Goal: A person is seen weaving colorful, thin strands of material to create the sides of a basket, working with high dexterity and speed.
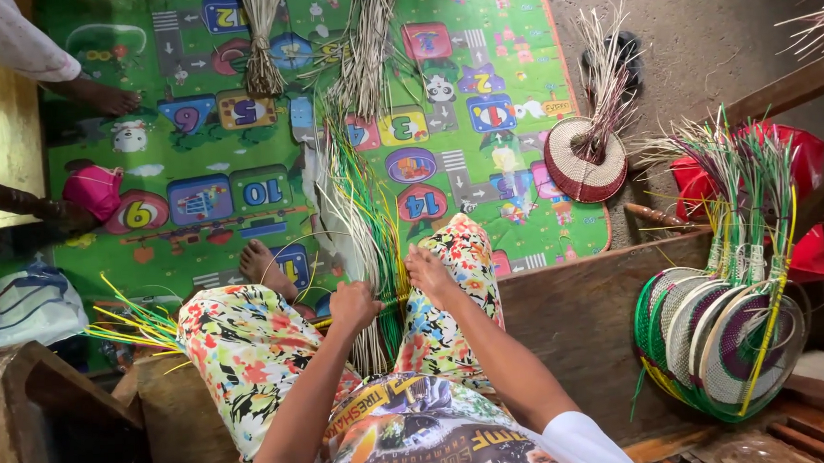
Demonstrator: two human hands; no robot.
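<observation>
Between the knees, left hand fisted on straw bundle, right hand fingers pinching strands

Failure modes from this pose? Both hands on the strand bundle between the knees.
1. The left hand and right hand grip the green and pale strand bundle close together; its long free ends could tangle or kink.
2. Loose yellow-green strands lie splayed beside the left knee and might snag.
3. The stack of woven fans leans at the bench edge and could slide off.

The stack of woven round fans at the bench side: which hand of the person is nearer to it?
Right. The right hand is on the strand bundle, on the side toward the fan stack; the left hand is farther away.
</observation>
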